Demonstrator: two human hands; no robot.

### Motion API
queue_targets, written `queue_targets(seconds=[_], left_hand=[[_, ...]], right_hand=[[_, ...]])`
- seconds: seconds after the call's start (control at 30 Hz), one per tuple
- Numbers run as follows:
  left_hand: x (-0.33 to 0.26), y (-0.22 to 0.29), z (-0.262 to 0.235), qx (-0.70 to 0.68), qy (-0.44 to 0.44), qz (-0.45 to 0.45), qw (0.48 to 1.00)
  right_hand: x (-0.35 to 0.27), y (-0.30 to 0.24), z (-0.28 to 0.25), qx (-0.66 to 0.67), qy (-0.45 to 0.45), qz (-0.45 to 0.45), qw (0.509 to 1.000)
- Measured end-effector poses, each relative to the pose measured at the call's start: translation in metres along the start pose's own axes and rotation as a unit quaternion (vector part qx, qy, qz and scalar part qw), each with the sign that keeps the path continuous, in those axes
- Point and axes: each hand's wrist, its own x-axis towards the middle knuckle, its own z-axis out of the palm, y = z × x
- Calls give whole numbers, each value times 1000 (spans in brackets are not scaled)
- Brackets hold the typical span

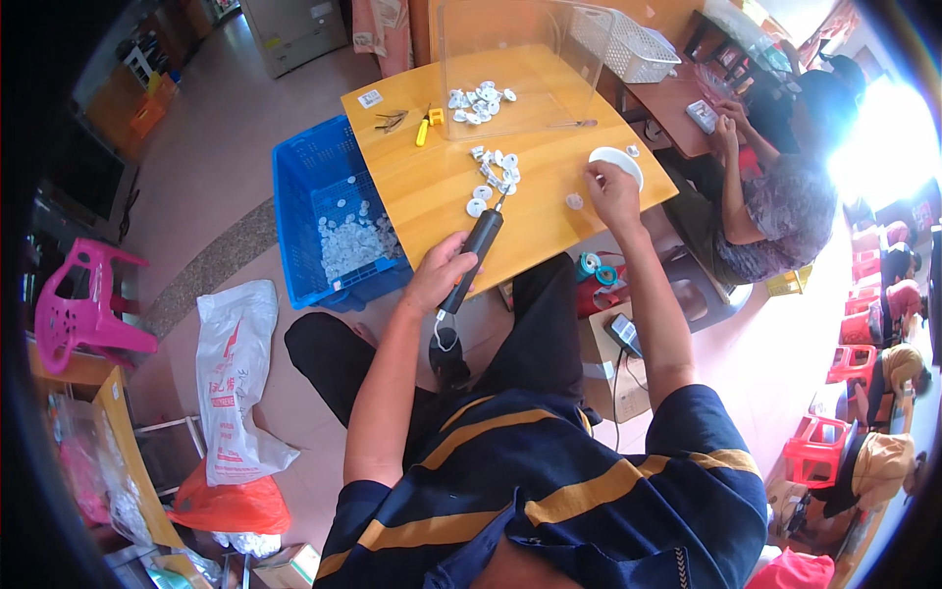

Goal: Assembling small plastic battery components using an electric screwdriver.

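My left hand [441, 272] grips a black electric screwdriver [474, 254] whose tip points at a small pile of white round plastic parts [494, 176] on the wooden table [432, 177]. My right hand [612, 193] rests on the table by a white round lid [616, 160], its fingers pinched near a small white part [574, 201]; whether it holds anything I cannot tell. More white parts [478, 102] lie inside a clear plastic box [520, 59] at the table's far side.
A blue crate [314, 196] of white parts stands left of the table. A yellow-handled tool [423, 128] lies on the table. Another person [775, 196] sits at the right. A pink stool [83, 304], plastic bags [231, 383] and red stools [819, 447] stand around.
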Motion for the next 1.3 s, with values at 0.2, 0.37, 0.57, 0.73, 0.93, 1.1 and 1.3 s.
queue_targets(seconds=[0.2, 0.37, 0.57, 0.73, 0.93, 1.1, 1.3], left_hand=[[-5, -9, -3, -85, 74, 98, 989], [-7, -13, -6, -160, 150, 161, 962], [-5, -15, -4, -205, 180, 191, 943], [-5, -11, 0, -201, 198, 214, 935], [-6, -12, -1, -198, 198, 211, 937], [-7, -17, -1, -200, 203, 198, 938], [-7, -12, 1, -196, 187, 195, 943]], right_hand=[[-35, -10, 21, -129, -82, -24, 988], [-61, -30, 48, -13, -60, -141, 988], [-74, -105, 92, 122, -100, -224, 962], [-53, -138, 129, 149, -172, -234, 945], [-21, -137, 151, 71, -102, -322, 939], [-4, -119, 152, -77, -187, -260, 944], [5, -79, 138, -128, -167, -197, 958]])
